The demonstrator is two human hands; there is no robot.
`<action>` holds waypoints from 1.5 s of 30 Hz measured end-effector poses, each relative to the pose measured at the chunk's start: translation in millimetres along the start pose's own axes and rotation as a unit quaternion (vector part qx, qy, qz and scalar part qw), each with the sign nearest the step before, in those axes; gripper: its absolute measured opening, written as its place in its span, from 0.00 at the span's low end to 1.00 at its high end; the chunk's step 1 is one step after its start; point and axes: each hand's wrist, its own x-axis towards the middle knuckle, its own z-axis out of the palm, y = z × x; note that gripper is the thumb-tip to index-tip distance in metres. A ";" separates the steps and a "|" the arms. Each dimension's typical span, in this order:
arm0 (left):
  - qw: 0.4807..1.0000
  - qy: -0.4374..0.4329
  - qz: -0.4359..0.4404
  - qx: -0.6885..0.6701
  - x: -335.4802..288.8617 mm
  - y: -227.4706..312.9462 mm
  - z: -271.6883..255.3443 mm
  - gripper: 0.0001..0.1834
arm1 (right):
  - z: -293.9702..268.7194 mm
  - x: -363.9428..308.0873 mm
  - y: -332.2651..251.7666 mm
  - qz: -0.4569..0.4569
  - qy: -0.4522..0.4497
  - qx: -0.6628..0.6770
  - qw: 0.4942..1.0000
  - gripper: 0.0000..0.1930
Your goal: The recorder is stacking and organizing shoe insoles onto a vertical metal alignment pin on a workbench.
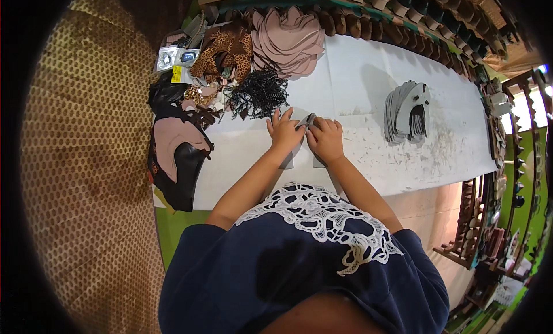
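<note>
Shirt (230,270) lay nearest. Beyond it, we saw the grey piece (301,123) between left hand (285,132) and right hand (326,140), fingertips of both pinching it, ends toward the shirt; neither hand nearer.

Head-worn fisheye view, looking down and forward over the white table (345,95).
The left of two side-by-side cameras sits above the table's near edge, close over the wearer's navy shirt (230,270), which fills the space on this side of the table; the left hand (285,132) and right hand (326,141) show mid-view, over the tabletop. The wide lens takes in the patterned cloth (98,161) left of the table, the curving shelf (397,8) beyond its far edge and, seemingly stretched near the dark rim, racks (472,219) to its right.
</note>
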 end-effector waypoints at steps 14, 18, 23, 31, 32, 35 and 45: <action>0.998 -0.001 0.064 0.007 -7.0 -5.2 2.4 0.16 | -26.2 0.0 0.9 0.046 -0.130 -0.036 0.990 0.18; 0.995 0.000 0.091 0.027 -18.6 -1.2 -1.3 0.15 | -29.1 -10.7 4.0 0.063 -0.152 -0.030 0.986 0.18; 0.989 0.003 0.134 0.058 -28.2 1.5 -7.0 0.18 | -23.1 -26.9 -0.3 0.081 -0.090 -0.007 0.993 0.16; 0.978 0.044 0.177 0.100 -42.9 11.8 -2.8 0.23 | -26.3 -29.3 -0.5 0.070 -0.067 0.021 0.995 0.09; 0.979 0.054 0.176 0.092 -44.1 12.7 -1.4 0.24 | -26.3 -29.3 -0.7 0.068 -0.062 0.026 0.995 0.09; 0.984 -0.006 0.139 0.109 -45.3 16.9 -6.8 0.26 | -22.6 -29.6 2.7 0.062 -0.058 0.029 0.996 0.08; 0.991 -0.080 0.058 0.087 3.0 11.3 -15.4 0.14 | -21.9 -31.0 5.2 0.050 -0.073 0.038 0.995 0.11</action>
